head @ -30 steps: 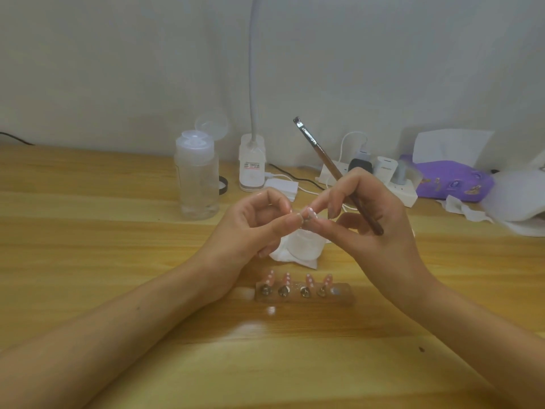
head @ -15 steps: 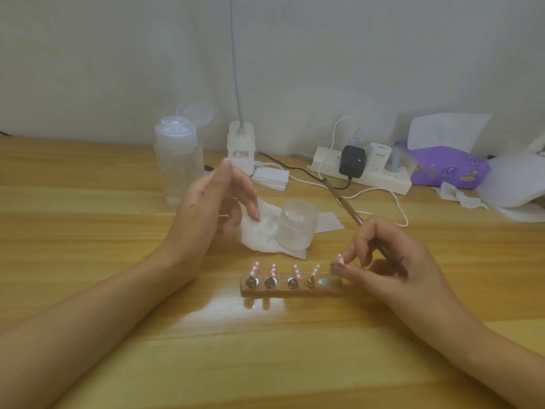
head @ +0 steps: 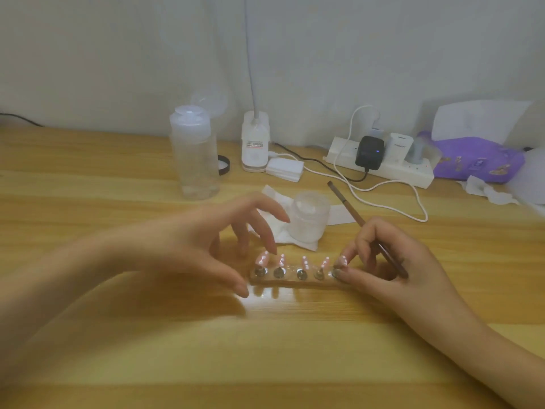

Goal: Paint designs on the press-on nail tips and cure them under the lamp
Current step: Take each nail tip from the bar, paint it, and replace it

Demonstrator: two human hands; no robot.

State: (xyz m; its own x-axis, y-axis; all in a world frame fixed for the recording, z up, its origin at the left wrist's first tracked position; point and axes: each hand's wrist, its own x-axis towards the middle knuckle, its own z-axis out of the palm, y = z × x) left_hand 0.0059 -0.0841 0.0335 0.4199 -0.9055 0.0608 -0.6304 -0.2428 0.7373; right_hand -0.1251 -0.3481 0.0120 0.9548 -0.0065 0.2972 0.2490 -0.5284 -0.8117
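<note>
A small wooden holder lies on the table with several pink nail tips standing on metal pegs. My right hand grips a brown nail brush, bristles pointing up and away, while its fingertips pinch the rightmost peg with its tip at the holder's right end. My left hand hovers at the holder's left end, fingers spread and relaxed, thumb near the front left corner, holding nothing.
Behind the holder a frosted jar sits on a white wipe. A clear pump bottle, the lamp base with its gooseneck, a power strip with cables and a purple pouch line the back.
Both hands came down from holding one tip in the air. My right hand set the tip at the holder's right end; my left hand let go and moved to the left end.
</note>
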